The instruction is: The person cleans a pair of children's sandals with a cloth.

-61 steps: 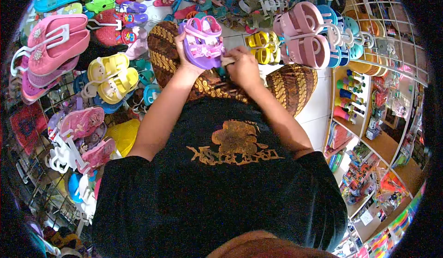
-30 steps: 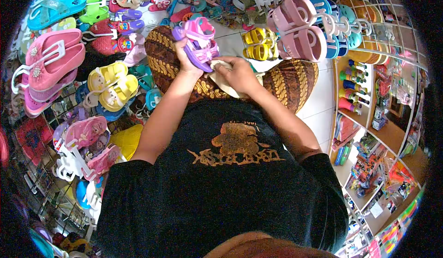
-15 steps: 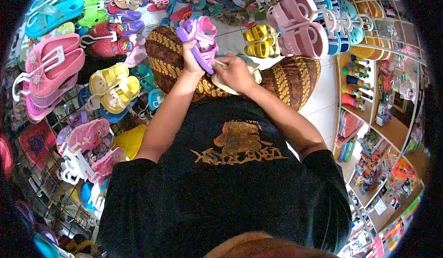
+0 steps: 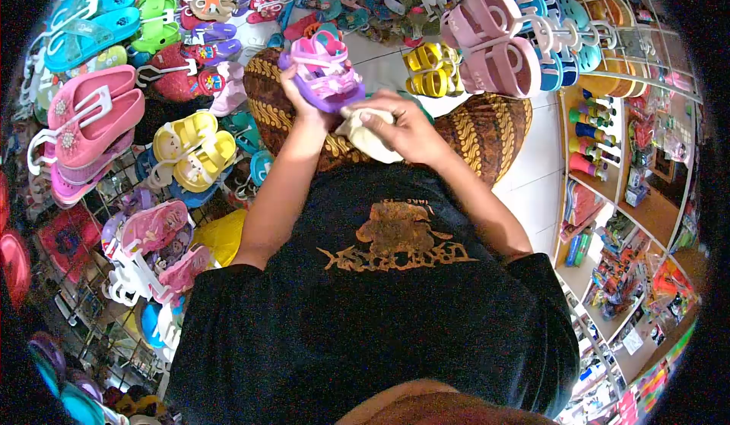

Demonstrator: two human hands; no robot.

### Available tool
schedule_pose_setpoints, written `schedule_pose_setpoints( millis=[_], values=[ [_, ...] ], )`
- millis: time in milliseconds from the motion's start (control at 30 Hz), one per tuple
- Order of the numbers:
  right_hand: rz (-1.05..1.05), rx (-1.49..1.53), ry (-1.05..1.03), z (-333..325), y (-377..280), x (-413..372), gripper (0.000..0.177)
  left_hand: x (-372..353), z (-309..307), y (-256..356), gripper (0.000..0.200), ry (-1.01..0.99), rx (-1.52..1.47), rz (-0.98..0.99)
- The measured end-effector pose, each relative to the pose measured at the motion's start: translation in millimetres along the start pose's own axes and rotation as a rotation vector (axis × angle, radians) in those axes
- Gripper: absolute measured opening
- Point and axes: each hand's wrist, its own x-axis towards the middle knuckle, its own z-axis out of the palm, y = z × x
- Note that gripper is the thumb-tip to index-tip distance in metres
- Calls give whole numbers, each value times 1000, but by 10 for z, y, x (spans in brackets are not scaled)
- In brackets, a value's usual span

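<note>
A pink and purple strapped sandal (image 4: pixel 323 71) is held up over my lap by my left hand (image 4: pixel 303 102), whose fingers wrap its purple sole edge. Bunched in my right hand (image 4: pixel 407 125) is a cream cloth (image 4: pixel 370 137), gripped between thumb and fingers. The cloth's upper end lies right at the near end of the sandal's sole. Both hands are close together above the brown patterned fabric (image 4: pixel 475 132) over my legs.
Pink shoes (image 4: pixel 95 113) and yellow sandals (image 4: pixel 196 151) hang on the rack at left. Pink sandals (image 4: pixel 498 41) hang at upper right, with smaller yellow sandals (image 4: pixel 433 70) beside them. A shelf unit (image 4: pixel 585 189) stands along the right side.
The sandal has turned so its strapped upper faces me more. My right hand has moved slightly right, and more of the cream cloth bunches out in front of it.
</note>
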Motion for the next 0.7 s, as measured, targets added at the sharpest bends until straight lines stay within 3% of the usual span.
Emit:
schedule_pose_setpoints(
  millis=[33,100,200,333,433,500,533,700],
  values=[
    [34,-72,102,-21,14,0,26,19,-36,9,74,-14,-81,-14],
    [232,83,261,-91,-3,-34,32,27,11,79,74,-93,-157,-10],
    [23,-482,325,-248,-209,-38,33,-52,194,234,79,-235,-179,-62],
    [-3,-618,315,-220,-440,30,32,-278,671,369,82,-293,-155,-40],
    [-197,-794,308,-143,-443,98,31,-243,697,398,78,-336,-112,32],
    [-321,-765,188,-73,-544,98,26,-179,663,396,76,-289,-56,128],
    [-339,-709,181,-109,-536,102,25,-161,645,416,94,-247,9,127],
    [-280,-706,274,-196,-500,118,23,-192,681,446,82,-280,-49,140]
  ],
)
